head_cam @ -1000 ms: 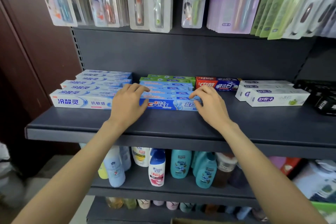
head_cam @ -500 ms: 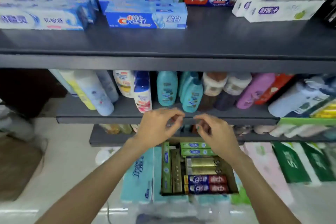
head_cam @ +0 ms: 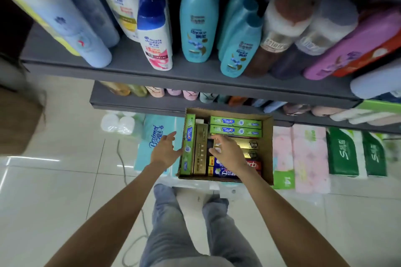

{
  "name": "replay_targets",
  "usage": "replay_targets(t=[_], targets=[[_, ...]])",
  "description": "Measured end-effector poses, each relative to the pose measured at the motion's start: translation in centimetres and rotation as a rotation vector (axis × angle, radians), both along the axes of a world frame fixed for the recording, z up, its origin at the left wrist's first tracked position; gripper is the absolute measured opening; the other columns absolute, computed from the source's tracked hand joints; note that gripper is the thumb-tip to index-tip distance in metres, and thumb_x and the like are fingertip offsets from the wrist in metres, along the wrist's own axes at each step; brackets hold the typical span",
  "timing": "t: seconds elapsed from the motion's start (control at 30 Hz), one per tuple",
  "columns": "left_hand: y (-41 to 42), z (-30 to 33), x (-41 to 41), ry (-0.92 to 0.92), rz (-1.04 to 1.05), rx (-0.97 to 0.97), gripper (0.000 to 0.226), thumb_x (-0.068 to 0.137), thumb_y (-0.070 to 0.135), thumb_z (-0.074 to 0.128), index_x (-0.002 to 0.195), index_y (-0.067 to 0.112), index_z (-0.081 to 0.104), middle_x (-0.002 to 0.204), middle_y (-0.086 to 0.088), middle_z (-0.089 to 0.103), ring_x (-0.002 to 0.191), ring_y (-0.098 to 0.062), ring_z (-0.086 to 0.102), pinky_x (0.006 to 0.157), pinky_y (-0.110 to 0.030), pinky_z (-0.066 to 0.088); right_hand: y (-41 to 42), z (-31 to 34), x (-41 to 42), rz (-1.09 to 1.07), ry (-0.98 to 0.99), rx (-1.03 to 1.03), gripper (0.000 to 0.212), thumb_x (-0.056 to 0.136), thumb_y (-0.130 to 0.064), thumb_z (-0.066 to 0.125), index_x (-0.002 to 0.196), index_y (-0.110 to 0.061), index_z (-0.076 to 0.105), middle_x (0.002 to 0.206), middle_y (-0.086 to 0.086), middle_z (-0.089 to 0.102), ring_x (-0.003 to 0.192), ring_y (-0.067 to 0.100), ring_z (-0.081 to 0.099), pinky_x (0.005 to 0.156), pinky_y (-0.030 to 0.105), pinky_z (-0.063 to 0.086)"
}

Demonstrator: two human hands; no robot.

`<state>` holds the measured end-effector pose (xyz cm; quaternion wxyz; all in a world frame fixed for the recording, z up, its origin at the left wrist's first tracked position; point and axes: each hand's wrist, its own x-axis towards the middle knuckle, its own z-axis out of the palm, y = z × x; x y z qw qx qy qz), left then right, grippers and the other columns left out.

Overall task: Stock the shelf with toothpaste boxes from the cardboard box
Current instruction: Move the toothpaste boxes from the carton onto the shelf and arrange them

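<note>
An open cardboard box (head_cam: 267,149) sits low in front of the shelves, on top of tissue packs. It holds green toothpaste boxes (head_cam: 236,126), gold ones (head_cam: 200,149) and red-and-blue ones (head_cam: 223,171). My left hand (head_cam: 165,151) hovers open at the box's left side, beside an upright green toothpaste box (head_cam: 188,145). My right hand (head_cam: 227,153) reaches into the box over the gold and blue packs, fingers spread and relaxed, holding nothing. The toothpaste shelf is out of view above.
A grey shelf (head_cam: 152,71) with shampoo bottles (head_cam: 195,24) juts out above the box. A lower shelf (head_cam: 138,104) carries small bottles. Tissue packs (head_cam: 308,158) and green packs (head_cam: 342,151) line the floor. My legs (head_cam: 184,223) stand on white tiles; a cable (head_cam: 123,169) trails left.
The view has tilted from the toothpaste shelf down to the cardboard box. Both hands left the blue toothpaste box on the shelf and dropped to the cardboard box.
</note>
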<state>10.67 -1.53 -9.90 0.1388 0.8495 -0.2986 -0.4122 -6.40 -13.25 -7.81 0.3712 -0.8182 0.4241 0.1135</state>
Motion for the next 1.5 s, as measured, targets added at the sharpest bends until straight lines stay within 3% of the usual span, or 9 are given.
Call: replay_targets(t=[0.23, 0.4, 0.63, 0.73, 0.87, 1.0, 1.17, 1.3, 1.5], targets=[[0.6, -1.9, -1.4, -0.016, 0.052, -0.086, 0.049, 0.086, 0.01, 0.057, 0.13, 0.03, 0.053, 0.118, 0.006, 0.063, 0.09, -0.015, 0.066, 0.083, -0.032, 0.051, 3.4, -4.6, 6.4, -0.292, -0.07, 0.378, 0.057, 0.088, -0.02, 0.065, 0.135, -0.008, 0.036, 0.128, 0.012, 0.058, 0.115, 0.027, 0.057, 0.095, 0.033, 0.045], [0.8, -1.9, -0.8, 0.015, 0.037, -0.104, 0.048, 0.084, 0.008, 0.058, 0.127, 0.03, 0.054, 0.116, 0.009, 0.064, 0.087, -0.013, 0.067, 0.084, -0.031, 0.051, 3.1, -6.4, 5.9, -0.268, 0.004, 0.31, 0.073, 0.08, -0.035, 0.073, 0.138, -0.018, 0.032, 0.129, 0.007, 0.057, 0.115, 0.028, 0.057, 0.096, 0.041, 0.047], [0.6, -1.6, -1.1, 0.021, 0.049, -0.122, 0.048, 0.082, 0.004, 0.058, 0.125, 0.024, 0.054, 0.115, 0.005, 0.064, 0.084, -0.014, 0.066, 0.082, -0.031, 0.051, 3.1, -7.0, 5.5, -0.481, -0.162, 0.458, 0.085, 0.088, -0.005, 0.061, 0.15, -0.027, 0.008, 0.15, 0.012, 0.029, 0.128, 0.026, 0.043, 0.097, 0.026, 0.038], [0.6, -1.6, -1.2, 0.016, 0.068, -0.133, 0.046, 0.082, 0.005, 0.057, 0.124, 0.024, 0.055, 0.114, 0.004, 0.064, 0.084, -0.015, 0.066, 0.081, -0.031, 0.05, 4.3, -6.8, 6.1, -0.444, -0.081, 0.355, 0.089, 0.085, -0.021, 0.066, 0.15, -0.03, 0.006, 0.146, 0.014, 0.029, 0.128, 0.031, 0.042, 0.101, 0.042, 0.04], [0.5, -1.7, -1.0, 0.028, 0.058, -0.122, 0.047, 0.082, 0.006, 0.058, 0.125, 0.025, 0.054, 0.115, 0.005, 0.064, 0.086, -0.014, 0.066, 0.082, -0.03, 0.05, 4.5, -6.5, 6.6, -0.361, 0.045, 0.172, 0.092, 0.076, -0.024, 0.076, 0.146, -0.02, 0.016, 0.127, 0.016, 0.047, 0.11, 0.034, 0.056, 0.089, 0.044, 0.05], [0.5, -1.1, -0.5, 0.023, -0.019, -0.083, 0.048, 0.086, 0.012, 0.06, 0.132, 0.021, 0.049, 0.13, 0.0, 0.054, 0.104, -0.017, 0.061, 0.091, -0.03, 0.046, 3.4, -4.4, 5.5, -0.497, -0.075, 0.39, 0.065, 0.082, -0.008, 0.067, 0.138, -0.008, 0.034, 0.11, 0.014, 0.063, 0.087, 0.022, 0.064, 0.065, 0.023, 0.05], [-0.4, 4.4, 0.1, 0.14, 0.22, -0.281, 0.047, 0.089, 0.028, 0.062, 0.132, 0.015, 0.051, 0.133, -0.001, 0.048, 0.113, -0.015, 0.053, 0.092, -0.028, 0.045, 2.4, 2.4, 1.1, -0.599, -0.355, 0.718, 0.052, 0.083, 0.003, 0.06, 0.13, -0.017, 0.047, 0.113, 0.001, 0.063, 0.104, 0.017, 0.06, 0.093, 0.038, 0.049], [-0.9, 11.5, -0.9, 0.59, 0.401, -0.447, 0.055, 0.081, 0.039, 0.069, 0.13, 0.023, 0.05, 0.115, 0.003, 0.061, 0.096, -0.009, 0.064, 0.084, -0.027, 0.054, 3.4, 8.7, 0.7, -0.353, -0.5, 0.447, 0.054, 0.082, 0.0, 0.066, 0.124, -0.026, 0.044, 0.104, -0.014, 0.063, 0.092, -0.001, 0.062, 0.08, 0.017, 0.049], [-2.0, 18.0, -1.8, 0.507, 0.496, -0.756, 0.019, 0.083, 0.029, 0.069, 0.095, 0.017, 0.062, 0.089, 0.001, 0.072, 0.085, -0.016, 0.068, 0.078, -0.034, 0.054, 2.9, 15.7, 1.8, -0.022, -0.525, -0.071, 0.062, 0.08, -0.026, 0.073, 0.133, -0.034, 0.04, 0.114, -0.017, 0.054, 0.108, 0.012, 0.053, 0.091, 0.03, 0.04]])
